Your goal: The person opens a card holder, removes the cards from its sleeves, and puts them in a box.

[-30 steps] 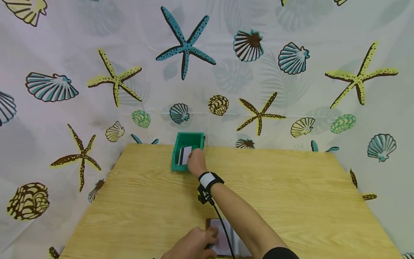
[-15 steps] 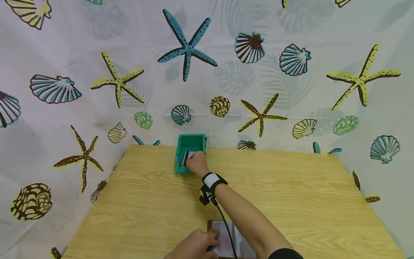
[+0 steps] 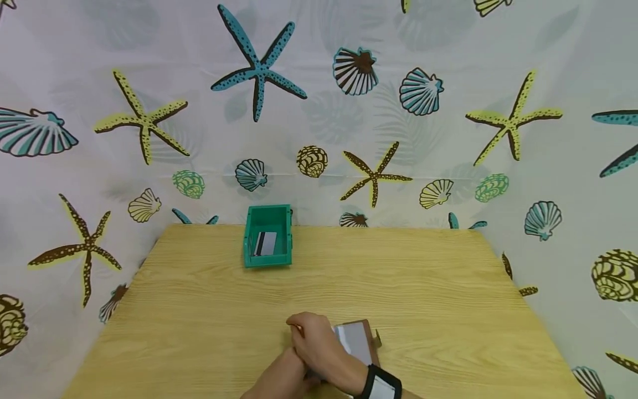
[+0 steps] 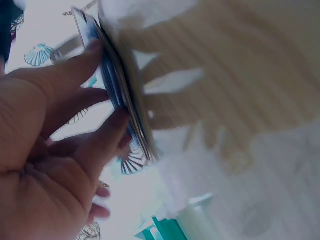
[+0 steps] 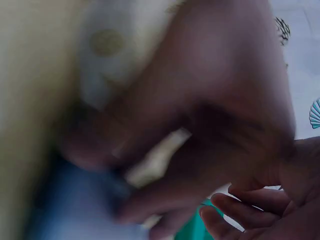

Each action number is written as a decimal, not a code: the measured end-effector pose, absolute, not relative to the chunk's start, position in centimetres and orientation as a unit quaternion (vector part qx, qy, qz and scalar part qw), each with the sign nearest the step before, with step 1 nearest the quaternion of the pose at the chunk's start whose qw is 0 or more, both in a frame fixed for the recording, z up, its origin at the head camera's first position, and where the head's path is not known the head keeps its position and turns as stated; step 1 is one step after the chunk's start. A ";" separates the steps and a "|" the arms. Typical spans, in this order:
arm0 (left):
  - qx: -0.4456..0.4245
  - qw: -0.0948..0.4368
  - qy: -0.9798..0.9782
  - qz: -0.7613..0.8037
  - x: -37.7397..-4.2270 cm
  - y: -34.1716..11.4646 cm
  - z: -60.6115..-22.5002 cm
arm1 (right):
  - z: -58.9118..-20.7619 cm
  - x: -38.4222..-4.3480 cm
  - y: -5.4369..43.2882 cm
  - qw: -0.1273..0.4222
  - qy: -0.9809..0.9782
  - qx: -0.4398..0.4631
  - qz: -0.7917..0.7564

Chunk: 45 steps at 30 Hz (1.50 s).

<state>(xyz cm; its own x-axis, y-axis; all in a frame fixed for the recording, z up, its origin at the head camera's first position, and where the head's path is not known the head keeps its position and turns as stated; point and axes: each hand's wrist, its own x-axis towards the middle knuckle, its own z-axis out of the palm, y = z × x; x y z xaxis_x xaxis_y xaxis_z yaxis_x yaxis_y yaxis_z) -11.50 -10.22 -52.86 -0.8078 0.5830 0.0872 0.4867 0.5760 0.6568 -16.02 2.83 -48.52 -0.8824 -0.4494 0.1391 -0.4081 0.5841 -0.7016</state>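
A brown-edged card wallet [image 3: 355, 339] with clear sleeves and a clasp at its side lies low in the head view. My left hand [image 3: 281, 377] is mostly under the right one there; in the left wrist view its thumb and fingers pinch the edge of the wallet, whose layers show edge-on. My right hand [image 3: 319, 343] crosses over the left wrist. Its loosely bent fingers [image 5: 245, 215] hold nothing visible in the right wrist view, where the left hand and wallet are blurred.
Towards the back of the wooden table [image 3: 423, 288] stands a green bin [image 3: 267, 263]. Inside it lies a white card with a dark stripe [image 3: 266, 244]. A curtain [image 3: 299, 127] printed with shells and starfish surrounds the table.
My right hand has left the green bin and come back over the left hand. The card lies in the bin. The head view has turned slightly right.
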 end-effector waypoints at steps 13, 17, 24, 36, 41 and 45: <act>0.243 0.095 0.890 0.374 -12.1 -11.5 -53.2 | -52.9 -11.6 5.8 -0.008 0.914 -0.305 -0.266; 0.255 0.134 0.869 0.403 -12.5 -11.9 -53.5 | -53.1 -11.4 6.2 -0.002 0.919 -0.290 -0.267; 0.282 0.150 0.856 0.406 -12.7 -12.0 -54.4 | -53.1 -11.2 6.6 0.013 0.920 -0.291 -0.261; 0.276 0.148 0.886 0.342 -12.5 -11.3 -52.8 | -52.1 -11.1 8.3 -0.086 0.921 -0.288 -0.247; 0.287 0.136 0.894 0.315 -12.6 -11.2 -52.8 | -51.0 -11.1 9.5 -0.092 0.932 -0.258 -0.239; 0.277 0.149 0.896 0.314 -12.7 -11.0 -52.6 | -50.2 -11.1 10.4 -0.059 0.955 -0.180 -0.228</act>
<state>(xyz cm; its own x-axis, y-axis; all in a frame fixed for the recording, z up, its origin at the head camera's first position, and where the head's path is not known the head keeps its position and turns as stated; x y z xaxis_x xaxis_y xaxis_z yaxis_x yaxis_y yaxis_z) -12.73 -10.98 -52.55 -0.8017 0.5903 -0.0935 0.4030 0.6495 0.6448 -11.13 10.41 -50.20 -0.9280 -0.3170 0.1957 -0.3712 0.8310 -0.4143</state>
